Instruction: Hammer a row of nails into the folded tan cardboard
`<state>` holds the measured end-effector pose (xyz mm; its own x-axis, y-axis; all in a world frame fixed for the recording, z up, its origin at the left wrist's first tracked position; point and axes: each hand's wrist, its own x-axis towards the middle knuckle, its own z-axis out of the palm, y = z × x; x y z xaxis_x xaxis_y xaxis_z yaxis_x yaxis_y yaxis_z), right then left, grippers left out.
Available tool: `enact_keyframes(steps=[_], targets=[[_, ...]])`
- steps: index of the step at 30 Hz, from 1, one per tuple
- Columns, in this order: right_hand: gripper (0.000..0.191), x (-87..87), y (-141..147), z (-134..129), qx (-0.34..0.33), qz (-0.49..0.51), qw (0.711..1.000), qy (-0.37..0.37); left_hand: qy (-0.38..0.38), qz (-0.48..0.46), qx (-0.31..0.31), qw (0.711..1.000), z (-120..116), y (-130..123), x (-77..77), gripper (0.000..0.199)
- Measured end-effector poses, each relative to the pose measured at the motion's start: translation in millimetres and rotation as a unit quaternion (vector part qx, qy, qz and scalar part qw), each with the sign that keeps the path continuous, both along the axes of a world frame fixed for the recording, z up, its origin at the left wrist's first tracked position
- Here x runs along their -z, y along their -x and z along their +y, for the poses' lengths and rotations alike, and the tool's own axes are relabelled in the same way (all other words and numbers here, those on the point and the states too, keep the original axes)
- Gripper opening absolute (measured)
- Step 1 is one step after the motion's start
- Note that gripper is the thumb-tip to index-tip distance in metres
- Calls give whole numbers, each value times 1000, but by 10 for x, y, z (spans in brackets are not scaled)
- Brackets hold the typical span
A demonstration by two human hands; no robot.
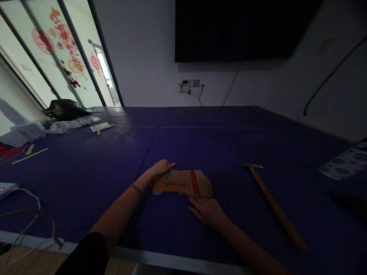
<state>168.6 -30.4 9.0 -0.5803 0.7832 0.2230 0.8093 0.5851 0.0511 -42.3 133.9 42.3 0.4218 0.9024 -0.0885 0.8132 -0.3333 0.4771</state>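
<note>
A tan, shoe-sole-shaped piece (182, 182) with a red band and dark zigzag marks lies on the purple tabletop (189, 145). My left hand (161, 167) rests at its upper left edge, thumb and fingers closed around that end. Along the lower right edge is my right hand (208, 210), its fingers touching the rim and somewhat spread. To the right lies a hammer (276, 206) with a long wooden handle and a thin metal head.
At the right edge sits a patterned item (342, 164) with round prints. A white device (7, 189) with cables is at the left. Farther back are a dark bag (65, 109), plastic wrapping (70, 124) and yellowish strips (30, 156). A black screen (235, 30) hangs on the wall.
</note>
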Motion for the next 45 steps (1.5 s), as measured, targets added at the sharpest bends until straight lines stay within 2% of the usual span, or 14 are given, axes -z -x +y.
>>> enact_keyframes(steps=[7,14,21,25,29,33,37,40,42,45], targets=[[32,-51,-33,41,86,-29,995,33,34,1,4,999,-106,39,-12,54],[35,-63,-39,67,112,-11,993,38,68,8,9,998,-219,117,-9,40],[33,-37,-105,70,77,78,992,59,84,-3,-23,996,-365,153,-45,22],[40,-70,-181,96,83,169,978,93,98,-30,-47,994,-462,189,-57,19],[46,-94,-248,9,119,270,945,140,128,-74,-69,987,-582,237,-23,17],[42,-89,-343,-287,150,347,911,162,193,-135,-79,969,-733,269,33,18],[33,-43,-539,-670,249,507,805,181,257,-197,-91,942,-893,266,65,24],[34,55,-738,-916,319,541,753,195,281,-239,-96,925,-993,219,90,29],[35,136,-885,-1032,351,544,735,202,289,-261,-98,916,-1042,157,118,31],[36,226,-1109,-1128,377,536,727,207,296,-287,-104,905,-1090,21,175,30]])
